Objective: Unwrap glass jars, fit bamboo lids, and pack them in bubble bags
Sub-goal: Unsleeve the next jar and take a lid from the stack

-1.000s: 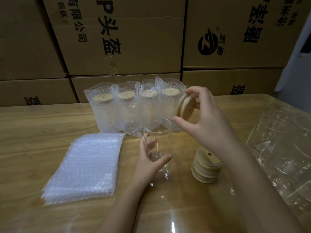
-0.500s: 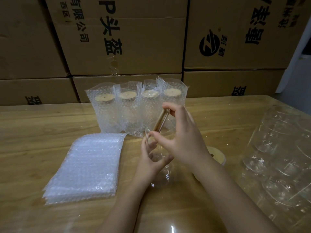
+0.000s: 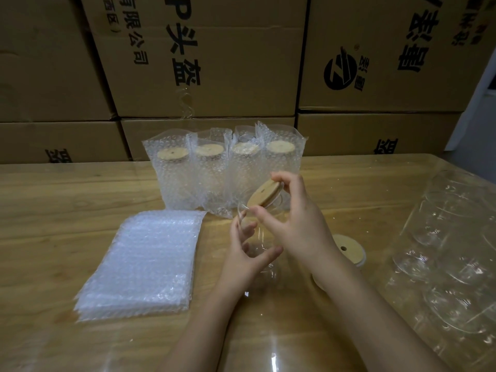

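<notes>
Centrally, left hand (image 3: pixel 249 253) grips the glass jar (image 3: pixel 264 267); right hand (image 3: pixel 298 224) pinches a bamboo lid (image 3: pixel 264 194) tilted at its mouth. Bagged jars (image 3: pixel 222 170) at 12 o'clock, bubble bags (image 3: pixel 145 261) at 9, spare lids (image 3: pixel 349 251) at 3, partly hidden by the wrist.

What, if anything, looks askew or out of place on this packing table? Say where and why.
Only the bamboo lid: the right hand holds it tilted over the mouth of the glass jar, not seated flat. That looks like mid-fitting, not a fault. Nothing appears spilled or broken.
</notes>
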Demonstrator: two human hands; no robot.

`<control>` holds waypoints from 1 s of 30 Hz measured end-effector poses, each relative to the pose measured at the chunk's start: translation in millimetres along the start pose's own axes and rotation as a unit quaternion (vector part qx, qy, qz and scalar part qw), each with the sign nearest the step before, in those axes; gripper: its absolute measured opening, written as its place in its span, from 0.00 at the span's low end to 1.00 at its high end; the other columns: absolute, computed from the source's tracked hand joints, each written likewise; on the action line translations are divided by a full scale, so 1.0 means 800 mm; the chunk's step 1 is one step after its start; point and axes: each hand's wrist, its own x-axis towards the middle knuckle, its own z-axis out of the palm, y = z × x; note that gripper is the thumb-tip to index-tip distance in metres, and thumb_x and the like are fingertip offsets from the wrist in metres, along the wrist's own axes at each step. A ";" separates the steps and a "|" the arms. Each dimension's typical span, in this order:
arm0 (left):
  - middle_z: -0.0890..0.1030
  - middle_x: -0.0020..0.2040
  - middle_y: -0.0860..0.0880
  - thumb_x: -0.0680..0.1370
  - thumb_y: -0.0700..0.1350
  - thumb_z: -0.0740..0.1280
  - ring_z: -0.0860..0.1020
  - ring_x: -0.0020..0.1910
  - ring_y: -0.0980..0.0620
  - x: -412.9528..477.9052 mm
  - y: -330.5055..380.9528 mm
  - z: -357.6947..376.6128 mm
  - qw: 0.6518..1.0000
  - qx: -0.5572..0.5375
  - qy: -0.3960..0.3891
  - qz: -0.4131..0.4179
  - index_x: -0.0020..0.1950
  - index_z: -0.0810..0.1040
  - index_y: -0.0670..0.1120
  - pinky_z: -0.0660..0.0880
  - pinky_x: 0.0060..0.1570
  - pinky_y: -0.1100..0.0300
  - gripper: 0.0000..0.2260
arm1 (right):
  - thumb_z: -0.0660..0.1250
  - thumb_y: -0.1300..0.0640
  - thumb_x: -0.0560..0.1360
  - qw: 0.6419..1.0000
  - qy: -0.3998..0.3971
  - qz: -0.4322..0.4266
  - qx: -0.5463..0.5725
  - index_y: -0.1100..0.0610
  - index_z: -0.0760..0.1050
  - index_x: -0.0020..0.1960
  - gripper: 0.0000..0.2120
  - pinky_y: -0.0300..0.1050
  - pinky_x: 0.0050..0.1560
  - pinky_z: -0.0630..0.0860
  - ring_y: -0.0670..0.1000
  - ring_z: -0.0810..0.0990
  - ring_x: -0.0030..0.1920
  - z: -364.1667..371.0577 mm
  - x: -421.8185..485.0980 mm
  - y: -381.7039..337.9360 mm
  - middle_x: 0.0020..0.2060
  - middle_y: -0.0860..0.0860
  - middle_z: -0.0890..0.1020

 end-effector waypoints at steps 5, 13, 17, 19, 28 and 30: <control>0.73 0.67 0.54 0.60 0.58 0.77 0.70 0.67 0.61 0.000 0.001 0.001 1.000 0.000 -0.002 -0.005 0.70 0.58 0.61 0.71 0.65 0.53 0.44 | 0.64 0.41 0.72 0.991 -0.044 -0.057 -0.116 0.49 0.72 0.61 0.20 0.49 0.74 0.53 0.45 0.53 0.74 -0.011 0.004 -0.005 0.73 0.43 0.61; 0.73 0.65 0.51 0.60 0.54 0.79 0.70 0.67 0.58 0.001 0.002 0.002 1.000 -0.014 0.000 -0.014 0.72 0.58 0.56 0.73 0.64 0.53 0.46 | 0.61 0.41 0.75 0.956 -0.133 -0.069 -0.252 0.41 0.66 0.68 0.22 0.54 0.74 0.41 0.43 0.52 0.75 -0.058 0.008 -0.028 0.71 0.36 0.64; 0.73 0.66 0.51 0.62 0.51 0.78 0.69 0.68 0.59 0.000 0.003 0.002 1.000 -0.003 0.003 -0.017 0.69 0.59 0.59 0.71 0.66 0.56 0.42 | 0.59 0.40 0.77 0.938 -0.198 -0.032 -0.282 0.38 0.61 0.71 0.23 0.58 0.74 0.39 0.43 0.51 0.76 -0.065 0.006 -0.031 0.73 0.34 0.60; 0.73 0.66 0.51 0.62 0.49 0.77 0.69 0.68 0.60 0.001 0.003 0.002 1.000 -0.001 0.004 -0.021 0.67 0.60 0.60 0.72 0.59 0.67 0.39 | 0.59 0.40 0.77 0.937 -0.207 -0.027 -0.279 0.39 0.60 0.72 0.24 0.59 0.75 0.39 0.43 0.51 0.76 -0.062 0.006 -0.031 0.74 0.34 0.59; 0.72 0.66 0.46 0.62 0.46 0.78 0.70 0.68 0.53 -0.001 0.007 0.004 1.000 -0.019 0.010 -0.010 0.66 0.62 0.58 0.74 0.51 0.69 0.38 | 0.61 0.42 0.77 0.934 -0.241 0.000 -0.264 0.39 0.55 0.74 0.28 0.58 0.75 0.44 0.44 0.54 0.75 -0.057 0.004 -0.032 0.75 0.35 0.53; 0.72 0.65 0.48 0.62 0.47 0.80 0.70 0.68 0.51 -0.002 0.008 0.004 1.000 -0.021 0.010 -0.009 0.67 0.61 0.58 0.74 0.52 0.69 0.40 | 0.61 0.43 0.77 0.932 -0.257 0.009 -0.256 0.41 0.53 0.75 0.30 0.59 0.75 0.48 0.45 0.56 0.75 -0.056 0.004 -0.033 0.76 0.36 0.50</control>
